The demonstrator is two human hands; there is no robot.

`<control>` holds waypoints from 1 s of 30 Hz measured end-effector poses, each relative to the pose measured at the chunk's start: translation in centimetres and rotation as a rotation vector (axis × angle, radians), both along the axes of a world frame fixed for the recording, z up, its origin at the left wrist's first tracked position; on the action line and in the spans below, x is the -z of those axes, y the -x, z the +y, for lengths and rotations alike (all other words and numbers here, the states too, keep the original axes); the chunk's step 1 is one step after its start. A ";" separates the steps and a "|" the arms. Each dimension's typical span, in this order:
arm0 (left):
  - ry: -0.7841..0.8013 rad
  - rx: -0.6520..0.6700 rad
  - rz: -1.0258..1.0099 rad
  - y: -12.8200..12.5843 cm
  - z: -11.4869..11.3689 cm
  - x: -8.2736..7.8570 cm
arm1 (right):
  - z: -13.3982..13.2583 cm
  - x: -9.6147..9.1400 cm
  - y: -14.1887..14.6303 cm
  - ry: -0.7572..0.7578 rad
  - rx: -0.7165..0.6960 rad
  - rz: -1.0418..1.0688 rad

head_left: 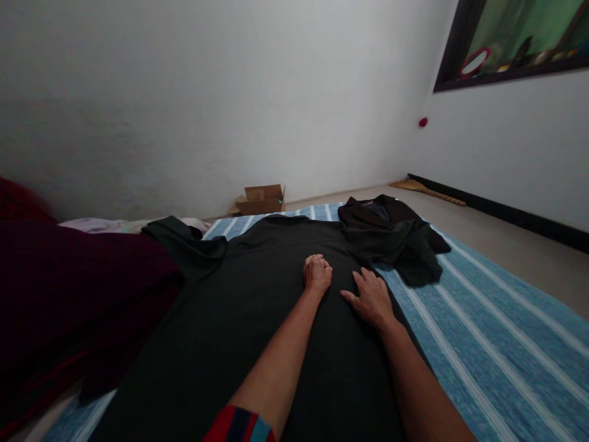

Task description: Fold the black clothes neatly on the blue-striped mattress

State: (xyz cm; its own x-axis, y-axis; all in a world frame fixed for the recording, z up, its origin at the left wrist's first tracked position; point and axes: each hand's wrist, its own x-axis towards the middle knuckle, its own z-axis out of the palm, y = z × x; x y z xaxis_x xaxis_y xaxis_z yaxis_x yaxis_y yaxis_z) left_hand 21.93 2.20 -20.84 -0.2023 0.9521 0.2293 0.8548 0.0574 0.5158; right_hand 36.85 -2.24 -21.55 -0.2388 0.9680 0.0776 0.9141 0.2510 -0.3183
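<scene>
A black garment [239, 319] lies spread flat on a blue striped mat [488, 344]. My left hand [317, 273] rests on its upper middle with the fingers curled into a loose fist. Just to the right, my right hand [370, 298] lies flat on the cloth near its right edge, fingers stretched out and holding nothing. The garment's left sleeve [184, 242] reaches out to the upper left. A second dark garment [391, 236] lies crumpled just beyond my right hand.
A dark maroon heap of cloth [69, 294] fills the left side. An open cardboard box [261, 199] stands against the white wall. Bare floor [506, 245] runs along the right, with a dark skirting and a framed window above.
</scene>
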 end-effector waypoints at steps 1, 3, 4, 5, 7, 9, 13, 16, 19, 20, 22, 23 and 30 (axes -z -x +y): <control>0.003 -0.003 0.012 -0.1 0.0 0.0 | 0.0 0.0 0.0 -0.001 0.002 -0.003; 0.007 0.001 0.033 -0.2 -0.1 0.1 | 0.0 0.1 0.0 -0.004 0.004 -0.008; 0.009 0.006 0.041 -0.3 -0.1 0.1 | 0.0 0.1 0.0 -0.007 0.003 -0.009; 0.009 0.013 0.049 -0.4 -0.2 0.1 | 0.0 0.2 0.0 -0.011 0.002 -0.011; 0.009 0.027 0.061 -0.5 -0.3 0.0 | 0.0 0.4 0.0 -0.017 0.003 -0.017; 0.004 0.042 0.067 -0.7 -0.6 -0.2 | 0.0 0.7 -0.1 -0.016 0.009 -0.026; -0.013 0.117 0.057 -1.3 -2.4 -0.7 | 0.1 1.2 -0.2 -0.013 0.009 -0.041; -0.019 0.194 0.043 -1.8 -5.1 -1.3 | 0.2 1.5 -0.4 -0.030 -0.002 -0.059; -0.045 0.305 -0.012 -2.2 -9.1 -1.8 | 0.1 1.7 -0.6 -0.053 -0.009 -0.080; -0.055 0.353 -0.047 -2.4 -10.7 -1.9 | 0.1 1.8 -0.6 -0.058 -0.010 -0.084; -0.065 0.464 -0.098 -2.9 -14.0 -1.6 | 0.1 1.9 -0.7 -0.062 -0.007 -0.088; -0.077 0.531 -0.105 -3.2 -15.6 -1.3 | 0.1 1.9 -0.7 -0.062 -0.005 -0.089; 0.072 0.944 -0.085 -6.3 -25.4 1.1 | 0.2 1.6 -0.8 -0.058 -0.002 -0.100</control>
State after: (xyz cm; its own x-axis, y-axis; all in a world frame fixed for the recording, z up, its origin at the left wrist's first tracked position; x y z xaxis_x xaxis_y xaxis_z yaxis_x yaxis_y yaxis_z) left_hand 28.22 -23.17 -21.96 0.6449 0.7419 0.1832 0.5240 -0.6038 0.6007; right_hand 37.68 -2.04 -23.18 -0.2501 0.9621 0.1089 0.9402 0.2682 -0.2101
